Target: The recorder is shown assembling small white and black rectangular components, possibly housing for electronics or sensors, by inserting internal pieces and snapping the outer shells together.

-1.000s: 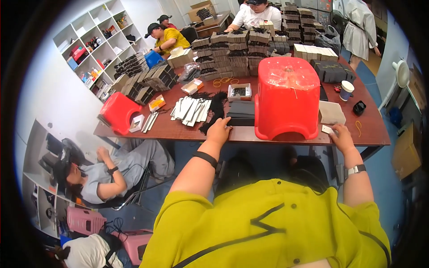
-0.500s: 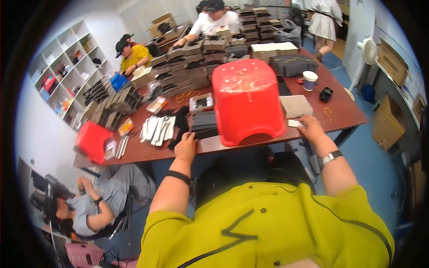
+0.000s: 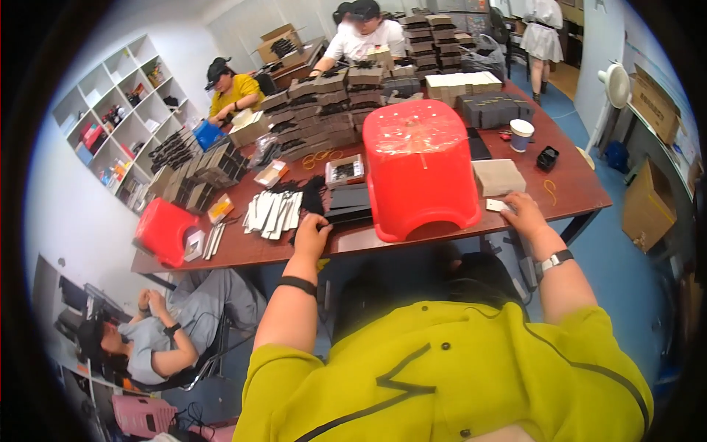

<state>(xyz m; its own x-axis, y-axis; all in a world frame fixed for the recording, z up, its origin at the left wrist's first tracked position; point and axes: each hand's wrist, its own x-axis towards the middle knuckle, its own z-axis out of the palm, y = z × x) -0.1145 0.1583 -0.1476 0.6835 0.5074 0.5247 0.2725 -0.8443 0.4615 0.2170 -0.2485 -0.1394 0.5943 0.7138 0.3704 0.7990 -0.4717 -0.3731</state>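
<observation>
A red plastic stool (image 3: 421, 169) stands on the dark red table right in front of me. To its left, my left hand (image 3: 312, 234) is closed at the table's front edge, beside a pile of black cords (image 3: 313, 196) and flat dark grey pieces (image 3: 349, 202). What its fingers pinch, if anything, is too small to make out. Right of the stool, my right hand (image 3: 526, 215) has its thumb and fingertips on the edge of a small white card (image 3: 496, 205) lying on the table. A grey-brown box (image 3: 499, 177) sits just beyond that card.
White strips (image 3: 271, 214) and a second red stool (image 3: 163, 230) lie to the left. Stacked grey bundles (image 3: 324, 103) fill the far side. A paper cup (image 3: 521, 135) and a black device (image 3: 547, 158) stand at right. A person in grey (image 3: 158, 335) sits at left; others work across the table.
The whole view has shifted slightly. My left hand has drawn back a little from the flat dark pieces toward the cords, its fingers more curled. My right hand stays at the white card.
</observation>
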